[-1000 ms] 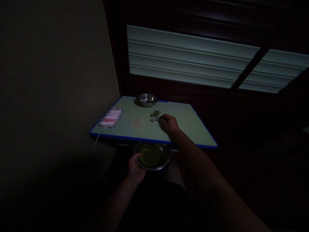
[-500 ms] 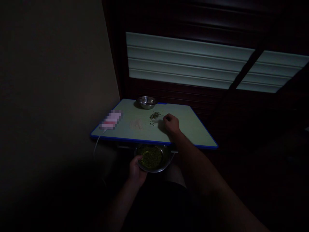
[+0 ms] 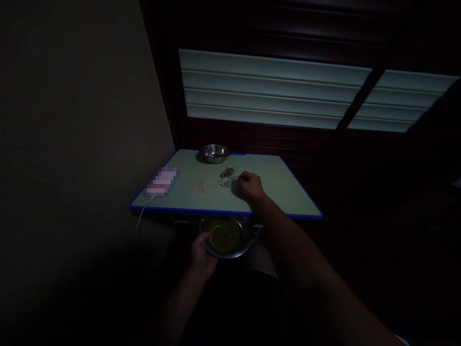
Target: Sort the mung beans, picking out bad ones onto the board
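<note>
My left hand [image 3: 202, 255] grips the rim of a metal bowl [image 3: 248, 242], thumb on the inside, just below the table's front edge. Small green beans [image 3: 225, 235], like mung beans, fill much of it. Over the table, my right hand [image 3: 251, 184] is closed on a pale translucent flat piece [image 3: 232, 182]; its exact kind is too dim to tell. That piece reaches toward a loose scatter of small dark beans [image 3: 227, 172] on the tabletop. To their left lies a thin patch of pale grains [image 3: 200, 188].
The light green table [image 3: 288, 199] has a blue rim. A smaller metal bowl [image 3: 215, 154] stands at its back edge. At the left lies a blurred-out pink phone-like object [image 3: 162, 182] with a white cable [image 3: 141, 216] hanging down. A wall [image 3: 90, 96] borders the left side.
My right hand and the pale piece have shifted slightly left toward the scattered beans, while the whole view has also drifted a little. My left hand still holds the bowl.
</note>
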Motion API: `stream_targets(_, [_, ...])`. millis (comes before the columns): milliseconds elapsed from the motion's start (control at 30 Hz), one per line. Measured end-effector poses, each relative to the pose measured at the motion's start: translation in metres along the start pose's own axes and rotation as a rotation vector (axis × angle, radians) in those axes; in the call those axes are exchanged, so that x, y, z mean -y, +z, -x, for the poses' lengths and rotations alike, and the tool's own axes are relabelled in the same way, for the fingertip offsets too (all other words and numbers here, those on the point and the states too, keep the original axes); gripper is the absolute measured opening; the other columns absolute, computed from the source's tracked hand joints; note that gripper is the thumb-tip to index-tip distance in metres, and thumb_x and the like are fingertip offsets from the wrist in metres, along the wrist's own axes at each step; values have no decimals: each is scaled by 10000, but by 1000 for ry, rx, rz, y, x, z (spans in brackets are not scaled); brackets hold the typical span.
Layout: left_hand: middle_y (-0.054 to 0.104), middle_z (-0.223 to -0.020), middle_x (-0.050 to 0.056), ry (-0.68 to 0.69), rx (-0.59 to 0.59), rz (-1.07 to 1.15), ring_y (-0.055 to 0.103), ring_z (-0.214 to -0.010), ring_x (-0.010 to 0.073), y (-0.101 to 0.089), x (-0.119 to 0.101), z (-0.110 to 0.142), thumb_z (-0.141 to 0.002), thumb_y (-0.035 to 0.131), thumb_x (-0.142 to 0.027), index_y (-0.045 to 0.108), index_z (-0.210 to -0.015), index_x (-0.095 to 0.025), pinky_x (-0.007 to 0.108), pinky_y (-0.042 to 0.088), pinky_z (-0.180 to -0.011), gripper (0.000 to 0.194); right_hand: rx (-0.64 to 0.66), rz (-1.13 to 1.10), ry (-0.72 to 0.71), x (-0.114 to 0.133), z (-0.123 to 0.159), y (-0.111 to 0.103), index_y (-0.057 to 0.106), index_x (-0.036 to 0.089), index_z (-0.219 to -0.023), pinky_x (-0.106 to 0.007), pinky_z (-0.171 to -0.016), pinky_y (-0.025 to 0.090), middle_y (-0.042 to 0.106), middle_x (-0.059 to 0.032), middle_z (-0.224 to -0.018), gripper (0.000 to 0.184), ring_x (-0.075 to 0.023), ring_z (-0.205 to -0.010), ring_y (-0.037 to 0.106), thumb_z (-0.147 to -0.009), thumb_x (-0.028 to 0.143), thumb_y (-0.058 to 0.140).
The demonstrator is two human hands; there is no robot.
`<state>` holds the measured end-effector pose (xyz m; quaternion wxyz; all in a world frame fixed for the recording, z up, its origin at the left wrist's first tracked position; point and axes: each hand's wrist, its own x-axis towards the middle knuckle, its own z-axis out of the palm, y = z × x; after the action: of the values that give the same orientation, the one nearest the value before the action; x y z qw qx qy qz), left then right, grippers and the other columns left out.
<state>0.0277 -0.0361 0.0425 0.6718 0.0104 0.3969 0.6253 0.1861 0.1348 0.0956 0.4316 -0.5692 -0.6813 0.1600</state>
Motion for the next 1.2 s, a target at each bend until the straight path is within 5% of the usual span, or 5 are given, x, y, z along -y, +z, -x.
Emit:
stream_targets(433, [751, -830, 98, -14, 18, 13, 705, -784, 235, -3, 0, -1, -717, 522, -146, 693, -984, -129, 387, 570, -760, 317, 39, -72, -16, -1, -1, 2, 641, 168, -674, -242, -629, 387, 616, 13, -626, 142, -130, -640, 531, -685, 234, 516])
stream_targets(667, [748, -807, 91, -14, -7, 6, 705, -778, 234, -5, 1, -4, -707, 536, -142, 698, -917, -136, 388, 573, -758, 266, -90, -9, 18, 0, -1, 0, 644, 183, -703, -252, -655, 393, 621, 2, -675, 183, -135, -666, 532, -722, 268, 484])
stream_targets(1200, [746, -804, 107, -24, -3, -1, 704, -772, 236, -6, 2, -4, -713, 532, -148, 692, -834, -133, 384, 572, -764, 201, -54, -46, 36, 0, -1, 0, 639, 182, -700, -248, -669, 404, 625, 9, -669, 162, -135, -677, 543, -706, 260, 498])
